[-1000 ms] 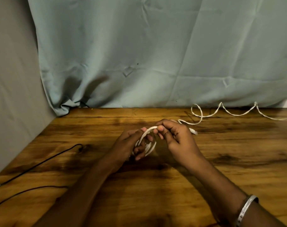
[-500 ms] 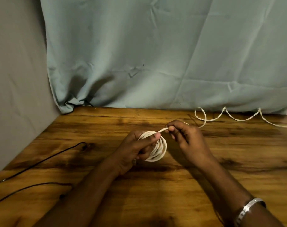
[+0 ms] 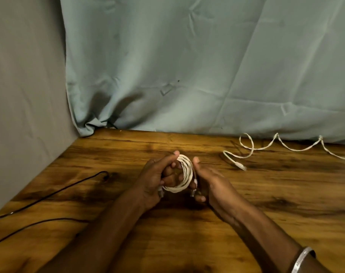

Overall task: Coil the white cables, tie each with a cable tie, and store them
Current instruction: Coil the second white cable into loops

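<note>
A white cable wound into a small coil (image 3: 185, 174) sits between my two hands above the middle of the wooden table (image 3: 276, 203). My left hand (image 3: 155, 178) grips the coil, with fingers through its loop and the thumb over the top. My right hand (image 3: 209, 180) cups the coil's right side, its fingers curled round the lower strands near a plug end. A second white cable (image 3: 266, 148) lies loose and wavy along the back right of the table, its connector pointing toward the centre.
A black cable (image 3: 49, 196) runs across the table's left side and off the near left edge. A pale green curtain (image 3: 187, 66) hangs behind the table and a grey wall stands at the left. I wear a silver bangle (image 3: 301, 261) on my right wrist.
The last length of white cable has been wound onto the coil. My right hand moved from pinching the free end above the coil to cupping its right side.
</note>
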The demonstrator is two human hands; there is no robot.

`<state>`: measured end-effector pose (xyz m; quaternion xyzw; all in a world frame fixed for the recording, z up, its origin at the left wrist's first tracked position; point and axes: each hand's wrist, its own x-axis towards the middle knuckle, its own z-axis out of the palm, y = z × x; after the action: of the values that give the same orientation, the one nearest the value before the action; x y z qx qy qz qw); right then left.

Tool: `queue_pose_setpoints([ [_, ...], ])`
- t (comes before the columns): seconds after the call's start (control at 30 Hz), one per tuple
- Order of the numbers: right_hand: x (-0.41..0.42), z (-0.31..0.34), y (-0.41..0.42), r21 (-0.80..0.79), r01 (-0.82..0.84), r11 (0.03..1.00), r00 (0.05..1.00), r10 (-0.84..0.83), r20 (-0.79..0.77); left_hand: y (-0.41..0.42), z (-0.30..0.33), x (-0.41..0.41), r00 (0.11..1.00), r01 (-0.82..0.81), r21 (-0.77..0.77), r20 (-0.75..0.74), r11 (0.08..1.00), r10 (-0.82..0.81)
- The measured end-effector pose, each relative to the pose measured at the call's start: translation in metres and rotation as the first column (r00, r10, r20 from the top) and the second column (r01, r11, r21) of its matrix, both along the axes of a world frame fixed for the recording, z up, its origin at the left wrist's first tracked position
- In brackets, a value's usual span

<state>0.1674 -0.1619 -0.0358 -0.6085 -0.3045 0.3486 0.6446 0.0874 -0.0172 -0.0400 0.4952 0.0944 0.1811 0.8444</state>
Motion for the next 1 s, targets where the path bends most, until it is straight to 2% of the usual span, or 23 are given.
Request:
queue_pose_setpoints([
  [0.13, 0.005, -0.002, 0.004, -0.085, 0.091, 0.992, 0.996, -0.088, 0.032, -0.003, -0.004, 0.003, 0.997, 0.054, 0.102, -0.063, 0.993, -0.048],
  [0.2, 0.009, -0.004, 0.003, -0.101, 0.114, 0.988, 0.992, -0.108, 0.062, -0.001, -0.007, 0.006, 0.995, 0.05, 0.25, -0.097, 0.967, -0.026],
  [0.23, 0.009, -0.003, 0.002, -0.103, 0.118, 0.988, 0.991, -0.111, 0.072, 0.002, -0.009, 0.008, 0.991, 0.012, 0.374, -0.125, 0.927, 0.038],
  [0.3, 0.009, -0.001, 0.002, -0.098, 0.113, 0.989, 0.992, -0.107, 0.066, 0.007, -0.011, 0.009, 0.961, -0.098, 0.64, -0.138, 0.762, 0.239],
  [0.33, 0.008, 0.0, 0.001, -0.09, 0.107, 0.99, 0.994, -0.104, 0.047, 0.009, -0.011, 0.009, 0.94, -0.137, 0.772, -0.097, 0.62, 0.328],
  [0.37, 0.007, 0.001, 0.001, -0.077, 0.096, 0.992, 0.995, -0.095, 0.016, 0.011, -0.012, 0.008, 0.924, -0.141, 0.888, -0.041, 0.437, 0.38],
  [0.4, 0.005, 0.003, 0.0, -0.062, 0.076, 0.995, 0.997, -0.078, -0.024, 0.012, -0.012, 0.006, 0.917, -0.109, 0.956, -0.009, 0.273, 0.398],
  [0.43, 0.004, 0.004, -0.001, -0.051, 0.047, 0.998, 0.996, -0.05, -0.068, 0.013, -0.011, 0.005, 0.915, -0.083, 0.98, 0.004, 0.179, 0.404],
  [0.47, 0.002, 0.006, -0.001, -0.051, 0.008, 0.999, 0.994, -0.014, -0.111, 0.014, -0.011, 0.005, 0.913, -0.066, 0.987, -0.001, 0.149, 0.408],
  [0.6, -0.005, 0.013, -0.003, -0.134, -0.118, 0.984, 0.981, 0.095, -0.168, 0.017, -0.011, 0.004, 0.922, -0.024, 0.983, -0.048, 0.18, 0.385],
  [0.73, -0.005, 0.012, -0.003, -0.17, -0.106, 0.98, 0.981, 0.074, -0.181, 0.026, -0.009, 0.001, 0.957, -0.035, 0.895, -0.098, 0.444, 0.273],
  [0.77, -0.004, 0.011, -0.003, -0.166, -0.091, 0.982, 0.983, 0.062, -0.173, 0.027, -0.008, 0.0, 0.964, -0.023, 0.878, -0.107, 0.478, 0.244],
  [0.9, -0.004, 0.008, -0.001, -0.192, -0.017, 0.981, 1.0, 0.012, -0.024, 0.024, -0.002, -0.002, 0.974, 0.01, 0.856, -0.126, 0.517, 0.189],
  [1.0, -0.005, 0.006, 0.001, -0.169, -0.003, 0.986, 1.0, -0.001, -0.02, 0.027, -0.003, -0.002, 0.979, 0.024, 0.819, -0.135, 0.573, 0.153],
])
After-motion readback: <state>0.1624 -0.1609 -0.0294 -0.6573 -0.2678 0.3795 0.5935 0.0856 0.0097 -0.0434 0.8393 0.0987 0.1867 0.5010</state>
